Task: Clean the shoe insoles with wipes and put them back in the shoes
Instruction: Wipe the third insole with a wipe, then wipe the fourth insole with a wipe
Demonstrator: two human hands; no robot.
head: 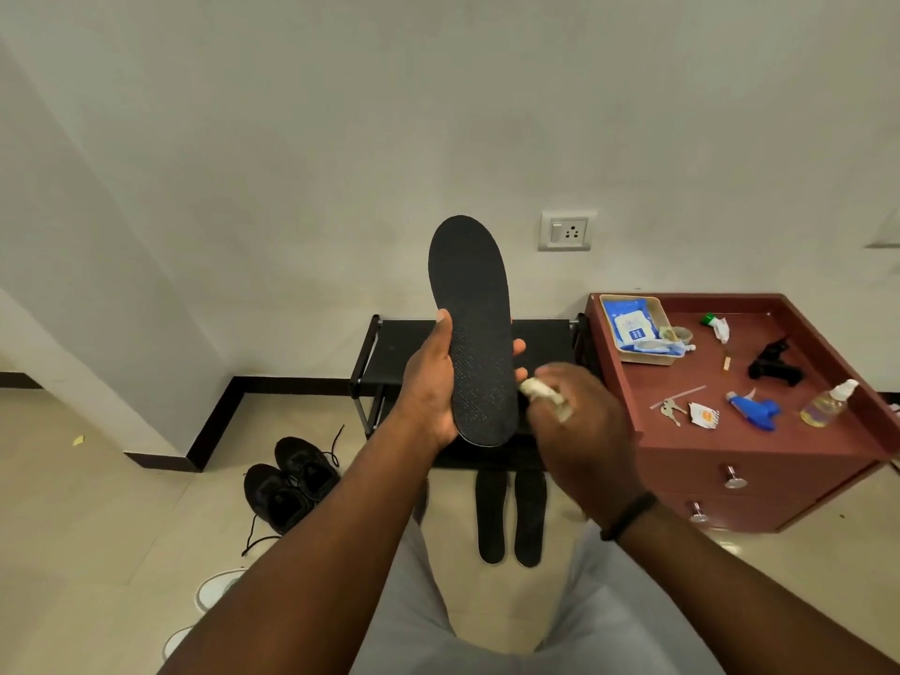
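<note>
Left hand point(431, 382) grips upright insole point(475, 328); blurred right hand point(579, 426) seemingly pinches wipe point(543, 393) beside it.

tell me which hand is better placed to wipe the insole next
Right. The right hand already pinches the crumpled wipe beside the insole, near its heel end. The left hand grips the insole upright, so it is occupied steadying it.

Keys point(671, 410), a blue spray head point(754, 410) and a clear bottle point(827, 404) lie on the red cabinet point(682, 460); wall socket point(565, 231) behind.
</note>
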